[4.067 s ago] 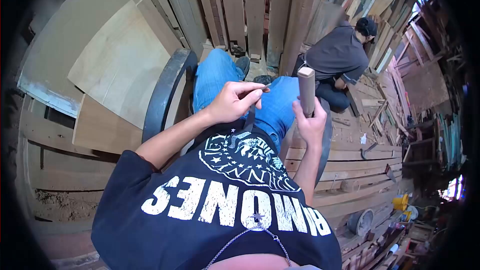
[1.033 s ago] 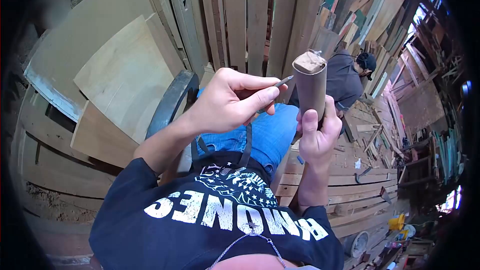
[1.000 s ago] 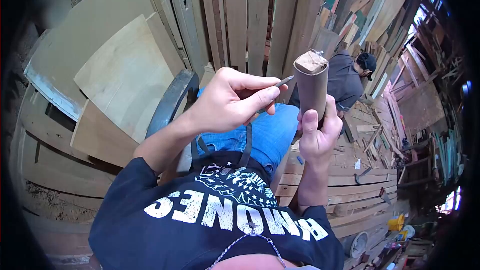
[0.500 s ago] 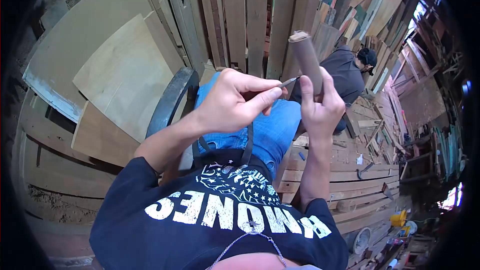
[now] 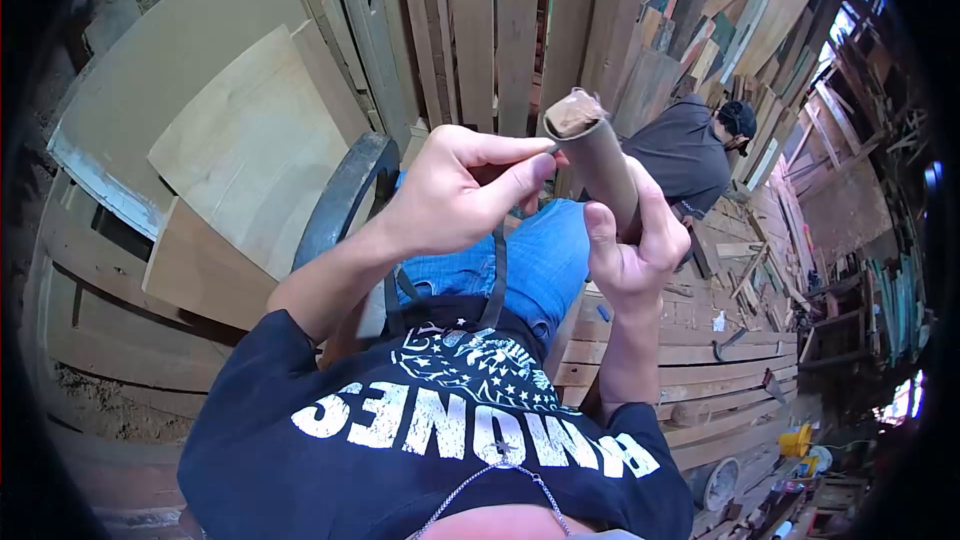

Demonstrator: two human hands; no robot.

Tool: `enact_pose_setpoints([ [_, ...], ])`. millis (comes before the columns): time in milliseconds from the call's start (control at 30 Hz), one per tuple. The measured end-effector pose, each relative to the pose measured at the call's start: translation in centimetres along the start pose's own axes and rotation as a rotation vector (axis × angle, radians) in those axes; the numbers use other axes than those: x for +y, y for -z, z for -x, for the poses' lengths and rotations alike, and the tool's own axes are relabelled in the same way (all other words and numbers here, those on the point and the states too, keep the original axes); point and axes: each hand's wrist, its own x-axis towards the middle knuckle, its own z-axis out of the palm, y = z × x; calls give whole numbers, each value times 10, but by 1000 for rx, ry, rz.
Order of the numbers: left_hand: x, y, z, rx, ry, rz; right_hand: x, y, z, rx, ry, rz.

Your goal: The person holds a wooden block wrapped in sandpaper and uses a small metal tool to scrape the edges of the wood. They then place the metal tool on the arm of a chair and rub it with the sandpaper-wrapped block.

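Observation:
My right hand is wrapped round a brown cylinder, thumb on its near side. The cylinder's upper end tilts toward me and shows a rough, pale brown core inside a thin outer layer. Beside its rim, my left hand pinches a slim pointed tool between thumb and forefinger. Most of the tool is hidden by the fingers; its tip is at or very near the rim.
Blue jeans and a dark curved armrest lie below and left of my hands. Wood panels lean at the left, and upright boards stand ahead. Another person crouches at the right, near wood scraps.
The cylinder's top has tipped toward me and left, showing more of its end. My left hand has moved slightly left and up, and the tool has shifted from the cylinder's side to its rim.

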Motion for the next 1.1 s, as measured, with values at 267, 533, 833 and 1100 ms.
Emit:
enact_pose_setpoints([
  [267,9,3,5,-89,-98,-143,12,3,-5,25,-139,127],
  [533,18,3,5,53,-21,-86,-1,20,2,31,-151,-107],
  [833,11,-1,6,74,-203,-273,1,4,4,13,47,32],
  [1100,0,0,3,94,-123,-213,-1,6,4,87,-112,-68],
])
